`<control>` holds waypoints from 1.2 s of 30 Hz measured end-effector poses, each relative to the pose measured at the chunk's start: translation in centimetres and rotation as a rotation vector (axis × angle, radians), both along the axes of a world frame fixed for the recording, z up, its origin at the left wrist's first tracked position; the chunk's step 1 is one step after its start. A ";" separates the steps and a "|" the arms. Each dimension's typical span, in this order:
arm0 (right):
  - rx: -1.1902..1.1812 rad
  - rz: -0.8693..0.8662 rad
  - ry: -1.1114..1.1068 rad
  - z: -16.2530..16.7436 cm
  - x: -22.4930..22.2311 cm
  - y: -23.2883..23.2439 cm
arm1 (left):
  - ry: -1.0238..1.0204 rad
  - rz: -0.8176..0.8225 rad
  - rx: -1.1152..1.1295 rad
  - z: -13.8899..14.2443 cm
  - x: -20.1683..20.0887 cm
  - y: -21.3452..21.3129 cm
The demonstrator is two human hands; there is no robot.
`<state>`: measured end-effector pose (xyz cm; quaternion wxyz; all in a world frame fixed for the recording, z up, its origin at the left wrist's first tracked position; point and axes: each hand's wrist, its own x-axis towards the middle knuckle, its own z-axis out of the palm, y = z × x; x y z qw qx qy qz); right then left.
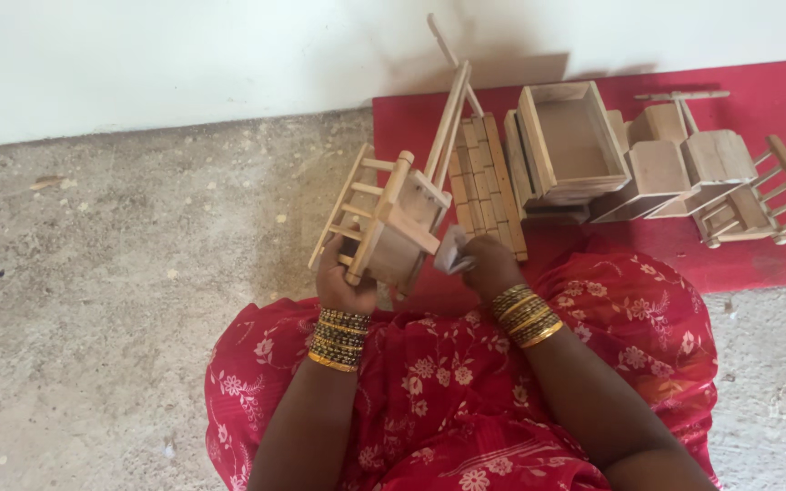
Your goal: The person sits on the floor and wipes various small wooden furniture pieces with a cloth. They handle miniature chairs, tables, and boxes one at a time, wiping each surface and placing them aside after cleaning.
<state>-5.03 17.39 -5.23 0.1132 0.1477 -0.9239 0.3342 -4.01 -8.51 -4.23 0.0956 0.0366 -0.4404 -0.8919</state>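
My left hand (pixel 342 280) grips a small wooden toy cart (pixel 391 218) from below, holding it tilted above my lap. The cart has a railed side and a long handle that points up toward the wall. My right hand (pixel 489 266) is closed on a small folded grey piece, perhaps sandpaper (pixel 452 252), held right beside the cart's lower corner. Both wrists wear stacks of gold and dark bangles.
A red mat (pixel 775 100) lies at the back right against the white wall. On it are several wooden pieces: a slatted panel (pixel 484 182), an open wooden box (pixel 570 141) and more small carts (pixel 711 173). Rough concrete floor (pixel 138 273) spreads to the left.
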 end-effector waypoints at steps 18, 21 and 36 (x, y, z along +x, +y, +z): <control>0.565 -0.088 -0.139 1.7 -0.9 2.0 | -0.163 -0.208 -0.161 2.6 1.1 1.5; -0.067 -0.233 0.259 4.0 0.0 1.9 | -0.099 -0.214 -0.415 1.2 1.1 2.0; -0.187 0.034 0.403 5.8 1.0 -1.3 | 0.131 -0.177 -0.879 -0.3 1.8 4.1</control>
